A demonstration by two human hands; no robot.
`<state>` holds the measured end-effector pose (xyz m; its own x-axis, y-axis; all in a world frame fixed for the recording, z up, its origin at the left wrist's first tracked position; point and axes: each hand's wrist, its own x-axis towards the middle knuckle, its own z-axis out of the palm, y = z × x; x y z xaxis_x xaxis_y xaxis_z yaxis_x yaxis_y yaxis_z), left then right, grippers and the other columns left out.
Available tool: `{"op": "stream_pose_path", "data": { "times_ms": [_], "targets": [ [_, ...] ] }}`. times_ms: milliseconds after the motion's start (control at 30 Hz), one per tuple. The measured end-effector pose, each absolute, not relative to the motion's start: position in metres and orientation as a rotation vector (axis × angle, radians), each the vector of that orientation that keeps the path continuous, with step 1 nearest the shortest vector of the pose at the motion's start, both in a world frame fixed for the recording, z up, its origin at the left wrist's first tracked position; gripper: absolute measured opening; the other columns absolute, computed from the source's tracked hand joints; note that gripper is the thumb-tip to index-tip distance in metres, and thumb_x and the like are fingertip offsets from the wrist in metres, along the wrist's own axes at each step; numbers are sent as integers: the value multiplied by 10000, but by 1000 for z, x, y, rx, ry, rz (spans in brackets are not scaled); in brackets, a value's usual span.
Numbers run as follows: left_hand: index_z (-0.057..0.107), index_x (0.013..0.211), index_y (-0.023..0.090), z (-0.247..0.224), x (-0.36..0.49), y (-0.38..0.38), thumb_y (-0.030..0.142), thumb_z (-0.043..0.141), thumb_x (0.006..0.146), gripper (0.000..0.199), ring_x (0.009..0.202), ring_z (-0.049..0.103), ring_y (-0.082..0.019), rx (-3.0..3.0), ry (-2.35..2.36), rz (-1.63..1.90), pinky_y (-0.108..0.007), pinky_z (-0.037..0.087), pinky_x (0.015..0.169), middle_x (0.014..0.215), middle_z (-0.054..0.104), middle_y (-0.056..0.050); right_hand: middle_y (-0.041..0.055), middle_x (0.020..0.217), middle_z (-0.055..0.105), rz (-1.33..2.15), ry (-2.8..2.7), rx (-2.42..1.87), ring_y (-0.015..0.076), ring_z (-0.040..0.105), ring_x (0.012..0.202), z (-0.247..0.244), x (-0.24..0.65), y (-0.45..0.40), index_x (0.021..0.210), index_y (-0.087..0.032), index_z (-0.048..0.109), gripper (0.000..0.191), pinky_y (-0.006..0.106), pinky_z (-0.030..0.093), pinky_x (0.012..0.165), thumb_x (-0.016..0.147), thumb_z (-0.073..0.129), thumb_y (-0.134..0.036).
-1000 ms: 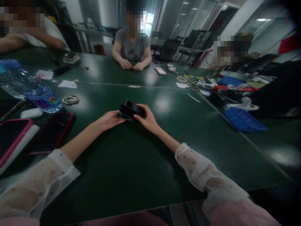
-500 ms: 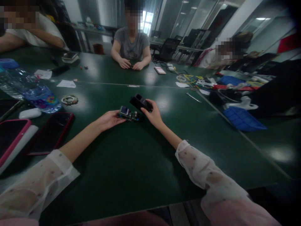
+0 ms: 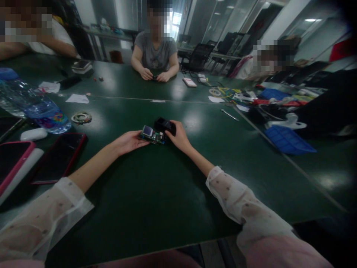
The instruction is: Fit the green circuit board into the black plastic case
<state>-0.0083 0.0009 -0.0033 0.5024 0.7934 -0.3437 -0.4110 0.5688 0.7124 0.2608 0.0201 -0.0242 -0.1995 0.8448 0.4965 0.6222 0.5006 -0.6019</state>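
In the middle of the head view, my left hand (image 3: 129,143) grips the left end of a green circuit board (image 3: 153,137) that carries a small square screen. The board is held face up over the table. My right hand (image 3: 179,136) is closed on the right end of a black plastic case (image 3: 164,124). The case lies just behind the board's right part, close against it; whether the two touch I cannot tell. My right fingers partly cover the case.
On the left are a water bottle (image 3: 50,117), a red-edged phone (image 3: 60,156), a white case (image 3: 34,134) and a cable coil (image 3: 81,118). A wrench (image 3: 230,114) and a blue tray (image 3: 290,140) lie right. A person (image 3: 156,56) sits opposite.
My right hand has brought the black case slightly down and left, closer to the circuit board, and levelled it. My left hand and the board have hardly moved.
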Motion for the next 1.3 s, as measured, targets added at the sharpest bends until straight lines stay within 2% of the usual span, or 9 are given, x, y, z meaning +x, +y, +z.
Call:
{"op": "stream_pose_path", "data": {
  "times_ms": [300, 700, 1100, 1300],
  "targets": [
    [587, 1234, 96, -1, -8, -1, 142, 555, 915, 323, 1170, 632, -276, 663, 709, 780, -431, 416, 1120, 1206, 659, -175, 136, 1243, 522, 373, -1915, -1210, 332, 516, 1196, -24, 261, 20, 1298, -234, 468, 475, 583, 429, 1042, 855, 623, -307],
    [605, 1171, 80, -3, -6, -1, 99, 549, 909, 268, 1097, 669, -273, 642, 687, 800, -439, 429, 1099, 1134, 694, -152, 159, 1229, 541, 263, -1944, -1237, 308, 539, 1182, -25, 259, 20, 1278, -180, 465, 455, 511, 459, 1040, 857, 613, -269],
    [578, 1208, 85, 2, -5, -3, 15, 513, 885, 337, 1095, 672, -256, 635, 706, 808, -438, 429, 1098, 1144, 690, -142, 154, 1243, 537, 272, -1948, -1257, 311, 543, 1190, -22, 259, 18, 1292, -197, 458, 467, 535, 461, 1038, 857, 610, -274],
    [583, 1201, 86, 1, -6, -2, 96, 520, 923, 285, 1119, 660, -268, 612, 709, 814, -441, 429, 1099, 1154, 682, -159, 156, 1250, 524, 294, -1942, -1289, 319, 544, 1191, -18, 257, 14, 1302, -201, 454, 475, 547, 464, 1036, 857, 603, -273]
  ]
}}
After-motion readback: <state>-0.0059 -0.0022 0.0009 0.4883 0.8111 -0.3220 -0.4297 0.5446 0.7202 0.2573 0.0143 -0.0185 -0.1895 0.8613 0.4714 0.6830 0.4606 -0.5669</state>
